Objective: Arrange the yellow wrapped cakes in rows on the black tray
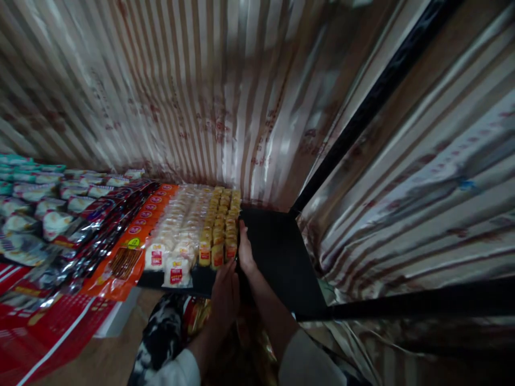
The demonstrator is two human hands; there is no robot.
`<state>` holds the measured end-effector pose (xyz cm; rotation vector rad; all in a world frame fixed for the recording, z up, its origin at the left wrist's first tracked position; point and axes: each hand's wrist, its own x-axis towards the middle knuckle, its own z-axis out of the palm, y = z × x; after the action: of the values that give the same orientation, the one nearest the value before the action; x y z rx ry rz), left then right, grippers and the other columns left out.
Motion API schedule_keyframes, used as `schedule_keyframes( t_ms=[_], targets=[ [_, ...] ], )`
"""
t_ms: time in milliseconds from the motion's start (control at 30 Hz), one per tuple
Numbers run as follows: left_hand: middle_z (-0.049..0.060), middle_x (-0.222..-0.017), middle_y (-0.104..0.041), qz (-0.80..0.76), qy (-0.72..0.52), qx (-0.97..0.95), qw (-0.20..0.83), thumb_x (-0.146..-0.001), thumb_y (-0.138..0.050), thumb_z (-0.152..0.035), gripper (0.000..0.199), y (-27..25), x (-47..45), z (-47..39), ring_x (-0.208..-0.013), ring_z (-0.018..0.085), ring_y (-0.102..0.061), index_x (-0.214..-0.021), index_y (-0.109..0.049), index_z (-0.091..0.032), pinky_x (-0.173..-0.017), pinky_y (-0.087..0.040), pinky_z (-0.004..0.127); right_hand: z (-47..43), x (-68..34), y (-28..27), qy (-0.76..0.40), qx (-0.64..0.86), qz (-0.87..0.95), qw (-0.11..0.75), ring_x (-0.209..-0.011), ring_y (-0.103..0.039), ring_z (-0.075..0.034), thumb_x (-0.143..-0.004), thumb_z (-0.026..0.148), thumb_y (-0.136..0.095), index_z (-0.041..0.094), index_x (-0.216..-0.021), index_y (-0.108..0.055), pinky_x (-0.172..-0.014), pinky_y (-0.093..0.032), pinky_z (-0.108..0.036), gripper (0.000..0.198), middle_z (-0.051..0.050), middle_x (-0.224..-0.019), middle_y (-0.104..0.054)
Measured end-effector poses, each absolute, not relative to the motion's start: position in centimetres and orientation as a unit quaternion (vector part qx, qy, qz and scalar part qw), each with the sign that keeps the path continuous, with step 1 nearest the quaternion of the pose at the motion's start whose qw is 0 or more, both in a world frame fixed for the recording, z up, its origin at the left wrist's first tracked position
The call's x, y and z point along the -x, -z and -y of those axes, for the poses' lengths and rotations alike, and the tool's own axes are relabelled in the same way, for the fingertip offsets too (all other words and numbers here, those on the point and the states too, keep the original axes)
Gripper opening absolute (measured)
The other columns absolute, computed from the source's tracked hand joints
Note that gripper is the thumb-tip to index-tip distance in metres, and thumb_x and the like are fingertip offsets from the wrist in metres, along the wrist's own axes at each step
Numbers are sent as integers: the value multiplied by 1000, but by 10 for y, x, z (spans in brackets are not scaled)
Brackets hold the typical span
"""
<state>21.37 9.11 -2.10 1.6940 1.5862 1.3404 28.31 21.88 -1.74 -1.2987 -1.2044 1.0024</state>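
Observation:
Rows of small yellow packaged snacks (218, 252) stand on a black shelf (277, 257), each front pack showing a red label. My right hand (246, 249) lies flat along the right side of the outermost row, fingers stretched toward the back. At the front end of these rows is my left hand (226, 289), its fingers extended and held side by side, with nothing visible in them. Left of the yellow packs are rows of white packaged snacks (178, 271) in clear wrappers with red labels.
Orange snack bags (131, 246), dark shiny packets (108, 225) and white packs (58, 224) fill the left side. A black upright post (362, 118) rises at the shelf's right back corner. Striped plastic sheeting (225, 96) hangs behind. Below lies a red printed sheet (60, 327).

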Motion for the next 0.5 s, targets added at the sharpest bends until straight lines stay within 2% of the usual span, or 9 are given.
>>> schedule_keyframes(
  t_ms=[100, 167, 300, 433, 500],
  targets=[
    [16, -124, -59, -586, -482, -617, 208, -93, -31, -26, 40, 22, -215, -91, -118, 24, -54, -119, -58, -11, -104, -41, 50, -228, -282, 6, -464, 544, 461, 526, -135, -35, -16, -84, 72, -15, 21, -143, -33, -107, -35, -33, 80, -4, -147, -35],
    [16, -123, -60, -589, -480, -620, 196, -93, -31, -25, 40, 21, -215, -91, -117, 23, -54, -118, -59, -10, -103, -43, 48, -234, -279, -4, -506, 513, 450, 527, -135, -35, -17, -85, 72, -14, 21, -143, -31, -108, -34, -32, 79, -3, -147, -35],
    [14, -122, -61, -595, -468, -629, 176, -93, -32, -24, 39, 21, -215, -92, -116, 21, -55, -118, -59, -11, -101, -46, 43, -241, -274, -16, -583, 434, 427, 539, -134, -35, -17, -84, 72, -23, 24, -138, -41, -110, -31, -33, 75, 0, -142, -44],
    [14, -120, -62, -594, -473, -633, 147, -93, -34, -23, 37, 22, -215, -92, -114, 20, -57, -118, -59, -11, -98, -49, 41, -251, -276, -10, -576, 426, 356, 600, -138, -29, -17, -82, 70, -36, 27, -136, -45, -115, -19, -36, 70, 3, -145, -38],
    [13, -121, -62, -594, -469, -639, 139, -93, -35, -23, 37, 23, -216, -92, -115, 20, -57, -118, -59, -11, -97, -50, 40, -258, -276, -5, -573, 437, 334, 608, -137, -30, -18, -82, 70, -38, 26, -134, -47, -115, -19, -37, 69, 3, -143, -43]
  ],
)
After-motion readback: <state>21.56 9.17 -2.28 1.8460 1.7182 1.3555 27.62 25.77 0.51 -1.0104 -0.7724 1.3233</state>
